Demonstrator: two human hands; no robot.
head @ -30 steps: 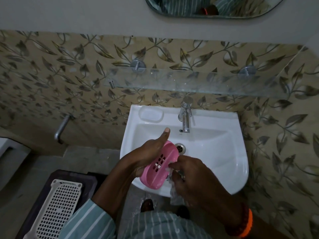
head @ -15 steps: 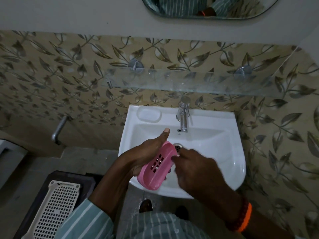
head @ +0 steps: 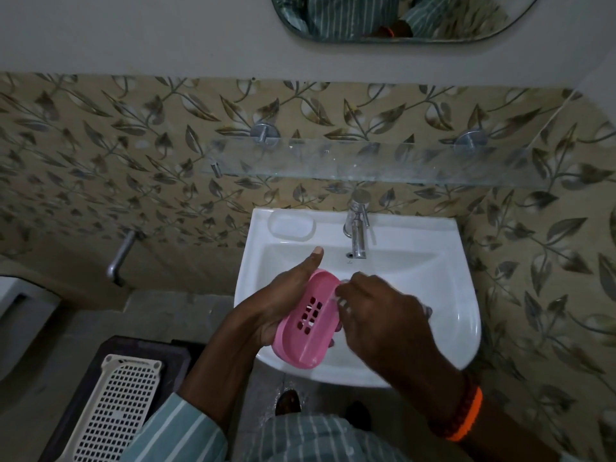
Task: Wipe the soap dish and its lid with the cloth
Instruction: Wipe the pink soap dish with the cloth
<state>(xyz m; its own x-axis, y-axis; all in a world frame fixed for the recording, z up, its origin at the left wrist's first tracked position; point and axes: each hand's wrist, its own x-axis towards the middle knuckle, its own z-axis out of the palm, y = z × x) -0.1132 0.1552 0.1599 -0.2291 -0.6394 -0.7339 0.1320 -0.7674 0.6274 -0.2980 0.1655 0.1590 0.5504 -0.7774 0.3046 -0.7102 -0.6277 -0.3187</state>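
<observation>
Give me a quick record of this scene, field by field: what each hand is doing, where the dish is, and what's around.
left hand: holds pink soap dish, tilted, over the sink
right hand: at the dish's right edge; cloth barely visible under it
dish: slotted holes facing camera
tap: no water seen running
sink ledge: clear lid left of tap
shelf: glass, above the sink

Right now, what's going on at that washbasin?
A person stands over a white sink, cleaning a pink soap dish. The left hand holds the dish tilted above the basin, its slotted side facing up. The right hand is closed at the dish's upper edge, seemingly on a cloth that is barely visible. The tap shows no running water.
</observation>
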